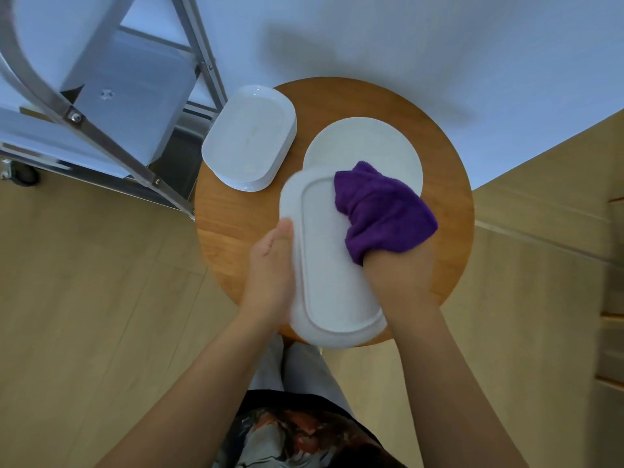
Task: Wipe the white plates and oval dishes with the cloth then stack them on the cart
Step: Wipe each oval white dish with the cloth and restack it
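- Head view: the left hand [270, 265] gripped the edge of an oval dish [331, 265] held above the round table [229, 224]; the right hand [395, 275] pressed a purple cloth [381, 211] on it, so wiping looked under way
- A stack of oval dishes [250, 140] and a round plate [368, 146] sat on the table; the cart [128, 96] at the left showed nothing stacked, so most work seemingly remained
- The right fingers were buried in cloth, their grip unclear; the cart was cut off

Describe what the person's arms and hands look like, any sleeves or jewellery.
Both forearms are bare, with no sleeves in view. The left hand shows no ring, watch or glove. The right hand is partly covered, and its wrist shows no watch or band.
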